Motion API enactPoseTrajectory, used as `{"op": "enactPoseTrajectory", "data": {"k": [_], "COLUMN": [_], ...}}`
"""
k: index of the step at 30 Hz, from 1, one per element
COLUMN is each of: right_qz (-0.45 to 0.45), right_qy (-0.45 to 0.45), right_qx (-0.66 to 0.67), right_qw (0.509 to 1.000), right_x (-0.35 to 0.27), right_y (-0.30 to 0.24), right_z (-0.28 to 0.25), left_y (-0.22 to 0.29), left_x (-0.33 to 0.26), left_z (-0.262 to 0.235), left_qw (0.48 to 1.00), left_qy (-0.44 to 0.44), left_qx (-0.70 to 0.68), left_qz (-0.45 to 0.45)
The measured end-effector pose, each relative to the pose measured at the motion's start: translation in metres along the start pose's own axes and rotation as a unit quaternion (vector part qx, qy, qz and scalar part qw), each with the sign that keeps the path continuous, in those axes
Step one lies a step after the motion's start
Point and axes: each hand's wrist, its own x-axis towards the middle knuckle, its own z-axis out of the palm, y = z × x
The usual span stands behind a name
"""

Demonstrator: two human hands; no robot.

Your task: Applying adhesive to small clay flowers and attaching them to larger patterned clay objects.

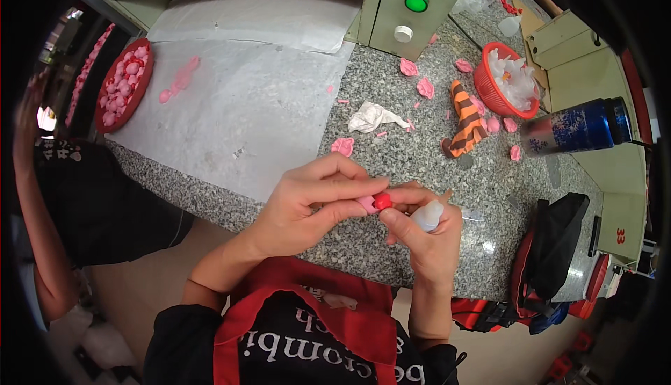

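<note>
My left hand (314, 200) pinches a small pink and red moulded piece (382, 201) between thumb and fingers, at the pink end. My right hand (426, 238) has its thumb and fingertips closed about the red end. A whitish translucent lump (428, 215) also sits in the right hand, against the fingers; its kind is unclear. A thin tan tip shows just beyond that hand. Both hands are above the near edge of the speckled stone worktop (335, 235). The fingers hide part of the piece.
A red basket (482, 84) of translucent white pieces stands at right, by a blue bottle (576, 128). Near them lie an orange-and-brown striped piece (464, 123), pink pieces (426, 88) and crumpled tissue (376, 117). Far left, another red basket (145, 84) holds pink balls beside white sheeting (265, 98).
</note>
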Motion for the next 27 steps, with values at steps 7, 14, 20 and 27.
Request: {"op": "enactPoseTrajectory", "data": {"k": [7,14,20,27], "right_qz": [-0.052,-0.019,-0.04,-0.2], "right_qy": [0.027,0.05,0.108,0.149], "right_qx": [-0.099,-0.131,-0.189,-0.349], "right_qw": [0.993,0.99,0.975,0.904], "right_x": [-0.003,-0.005,-0.003,0.008], "right_y": [0.009,0.016,0.025,0.022], "right_z": [0.006,0.007,0.012,0.024], "left_y": [-0.007,-0.008,-0.019,-0.035], "left_x": [-0.005,-0.008,-0.003,0.0], "left_z": [0.01,0.007,0.016,0.012], "left_qw": [0.99,0.981,0.99,0.845], "left_qy": [0.078,0.029,0.058,0.121], "left_qx": [-0.095,-0.134,-0.086,-0.436], "left_qz": [-0.074,-0.135,-0.093,-0.284]}}
